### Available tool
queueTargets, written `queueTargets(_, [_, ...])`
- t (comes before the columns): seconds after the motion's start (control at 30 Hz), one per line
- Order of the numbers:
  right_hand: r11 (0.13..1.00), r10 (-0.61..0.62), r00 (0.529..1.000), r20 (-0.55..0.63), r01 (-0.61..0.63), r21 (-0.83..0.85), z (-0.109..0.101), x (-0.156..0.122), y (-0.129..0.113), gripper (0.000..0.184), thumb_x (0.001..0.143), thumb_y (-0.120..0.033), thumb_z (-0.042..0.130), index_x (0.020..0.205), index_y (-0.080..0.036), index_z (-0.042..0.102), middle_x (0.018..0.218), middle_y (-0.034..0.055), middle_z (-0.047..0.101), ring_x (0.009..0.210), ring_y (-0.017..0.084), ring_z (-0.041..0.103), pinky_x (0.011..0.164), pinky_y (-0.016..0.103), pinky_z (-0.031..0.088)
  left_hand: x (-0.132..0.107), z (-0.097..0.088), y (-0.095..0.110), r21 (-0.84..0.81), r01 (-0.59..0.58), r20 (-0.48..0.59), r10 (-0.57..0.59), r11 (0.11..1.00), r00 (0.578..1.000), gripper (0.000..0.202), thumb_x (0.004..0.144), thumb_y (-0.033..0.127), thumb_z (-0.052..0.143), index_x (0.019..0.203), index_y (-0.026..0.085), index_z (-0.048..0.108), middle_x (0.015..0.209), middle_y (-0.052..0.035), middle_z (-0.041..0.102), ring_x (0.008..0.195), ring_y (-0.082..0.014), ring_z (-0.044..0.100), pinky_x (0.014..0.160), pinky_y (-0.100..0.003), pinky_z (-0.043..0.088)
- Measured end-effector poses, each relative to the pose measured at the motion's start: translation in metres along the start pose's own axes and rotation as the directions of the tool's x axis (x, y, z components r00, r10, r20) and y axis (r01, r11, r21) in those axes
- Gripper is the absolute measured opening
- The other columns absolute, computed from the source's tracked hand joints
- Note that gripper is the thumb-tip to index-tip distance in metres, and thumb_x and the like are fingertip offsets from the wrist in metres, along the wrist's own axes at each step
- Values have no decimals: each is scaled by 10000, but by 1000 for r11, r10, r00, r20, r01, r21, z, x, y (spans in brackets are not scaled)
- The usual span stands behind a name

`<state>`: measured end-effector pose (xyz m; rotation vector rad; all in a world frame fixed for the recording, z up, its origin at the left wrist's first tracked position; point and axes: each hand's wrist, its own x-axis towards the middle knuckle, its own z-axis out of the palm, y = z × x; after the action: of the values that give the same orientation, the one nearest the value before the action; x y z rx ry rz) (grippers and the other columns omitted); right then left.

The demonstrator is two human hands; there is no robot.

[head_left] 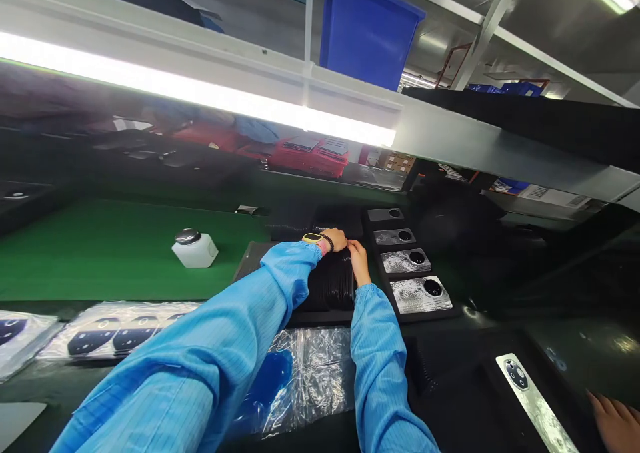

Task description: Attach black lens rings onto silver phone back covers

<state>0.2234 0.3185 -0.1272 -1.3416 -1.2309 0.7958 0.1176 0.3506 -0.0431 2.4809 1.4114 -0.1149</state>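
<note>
A row of thin black panels (327,286) stands closely packed in a dark tray in front of me. At the far end of this row my left hand (336,238) is closed, palm down, with a yellow watch and a dark bracelet at the wrist. Its fingertips meet those of my right hand (359,261), which is bent at the right edge of the panels. What the fingertips pinch is too small to make out. Right beside the row, a black tray (387,299) carries several silvery phone back covers (406,261) with dark round camera areas.
A white bottle with a metal top (195,248) stands on the green mat (125,253). Plastic-wrapped sheets (110,333) lie front left, clear film (323,373) in front. Another person's hand (613,419) is near a silvery phone back cover (535,399). A lamp (200,93) hangs overhead.
</note>
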Motion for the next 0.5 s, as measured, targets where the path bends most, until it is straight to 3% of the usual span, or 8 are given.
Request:
queueTargets(0.33, [999,32,992,-121,-27,45,-4,-4,-2,214,919,-329,558,1041,-166,626,1125,66,642,1015,198,613,915,431,489,5,1,1,-39,-15,7,15,999,1000,327,917,319,584,1201,162,550,1203,-96,583,1007,-236,613,836,-441,535])
queueTargets(0.5, [997,46,981,-190,-34,67,-11,-6,0,240,919,-349,556,1057,-164,621,1137,70,638,1024,203,612,923,442,481,5,1,12,-56,-54,14,55,997,998,314,919,319,581,1192,164,557,1199,-94,586,1005,-233,614,838,-437,534])
